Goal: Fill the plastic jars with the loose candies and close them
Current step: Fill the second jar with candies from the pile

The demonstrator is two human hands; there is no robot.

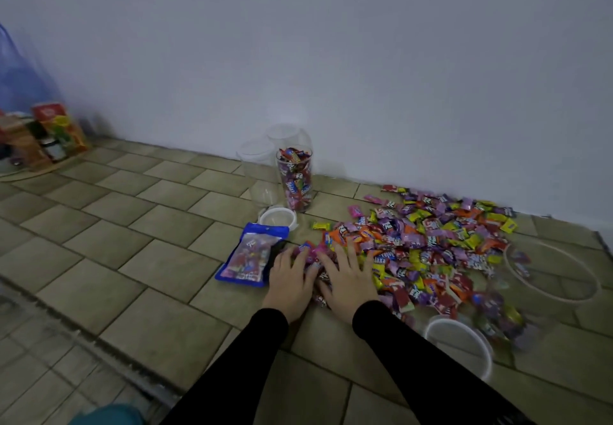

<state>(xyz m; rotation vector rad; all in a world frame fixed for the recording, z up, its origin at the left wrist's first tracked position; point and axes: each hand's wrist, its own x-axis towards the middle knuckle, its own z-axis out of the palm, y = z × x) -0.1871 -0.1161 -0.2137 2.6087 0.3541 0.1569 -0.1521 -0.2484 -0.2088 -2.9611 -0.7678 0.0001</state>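
A wide heap of loose wrapped candies point(441, 245) in purple, yellow, orange and red lies on the floor mat by the wall. My left hand point(290, 275) and my right hand point(348, 275) rest palm down, fingers spread, on the heap's left edge, with several candies under and between them. A clear plastic jar point(295, 177) full of candies stands uncapped near the wall. Behind it stand two empty clear jars point(257, 172), point(285, 134). A white lid point(277, 218) lies just in front of the full jar.
A blue candy bag point(253, 254) lies flat, left of my hands. At the right a large clear container point(552, 272) lies on its side, and another jar with a white rim point(459, 345) sits nearer me. Cartons and boxes point(49, 133) stand at the far left.
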